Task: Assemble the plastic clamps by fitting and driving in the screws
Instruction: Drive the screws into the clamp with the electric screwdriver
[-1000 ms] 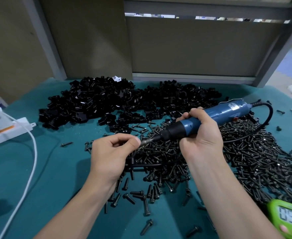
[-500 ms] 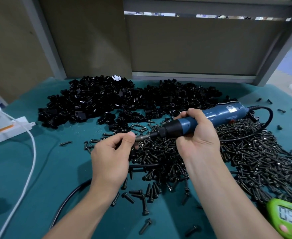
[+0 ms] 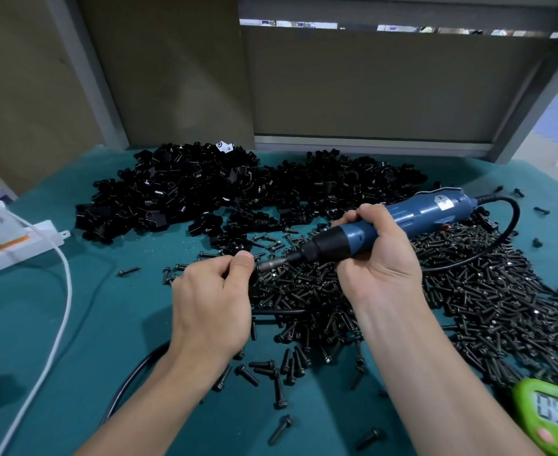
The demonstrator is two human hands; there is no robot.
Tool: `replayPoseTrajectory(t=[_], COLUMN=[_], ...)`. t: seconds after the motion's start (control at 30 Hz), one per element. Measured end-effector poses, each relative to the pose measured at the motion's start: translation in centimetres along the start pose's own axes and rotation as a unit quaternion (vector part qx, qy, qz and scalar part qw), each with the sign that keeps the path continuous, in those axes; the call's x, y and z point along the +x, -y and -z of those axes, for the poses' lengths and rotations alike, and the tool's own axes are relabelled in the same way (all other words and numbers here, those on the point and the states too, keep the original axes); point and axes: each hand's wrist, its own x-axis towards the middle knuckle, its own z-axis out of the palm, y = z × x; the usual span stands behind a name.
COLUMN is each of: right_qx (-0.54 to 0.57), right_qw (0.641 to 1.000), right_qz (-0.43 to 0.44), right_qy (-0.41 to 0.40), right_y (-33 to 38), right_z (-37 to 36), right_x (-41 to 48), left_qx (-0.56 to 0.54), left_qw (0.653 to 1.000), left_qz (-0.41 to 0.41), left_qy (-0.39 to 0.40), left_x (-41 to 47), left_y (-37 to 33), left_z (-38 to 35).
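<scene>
My right hand grips a blue electric screwdriver by its front grip, body slanting up to the right. Its metal socket bit points left and meets the thumb of my left hand. That hand pinches a small black clamp part, mostly hidden behind the fingers; whether a screw is in it I cannot tell. A heap of loose black screws spreads under and right of my hands. Behind lies a pile of black plastic clamps.
The teal table mat carries a white box and white cable at left. The screwdriver's black cord loops right, and another black cable curves under my left forearm. A green timer sits at the bottom right corner.
The screwdriver has tilted a little and its bit stays pressed against my left hand's pinch. Both hands shifted slightly toward the far side. A black cable under my left forearm came into view.
</scene>
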Motion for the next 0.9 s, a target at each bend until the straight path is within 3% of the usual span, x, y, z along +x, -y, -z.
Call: replayPoseTrajectory(t=[0.9], right_qx=[0.026], right_qw=[0.999], right_qz=[0.002], right_qy=[0.024], right_y=[-0.55], right_z=[0.02], right_x=[-0.17], left_qx=[-0.003], left_qw=[1.000], left_qz=[0.019], left_qy=[-0.019], left_x=[-0.19], left_y=[-0.03], left_z=[-0.18])
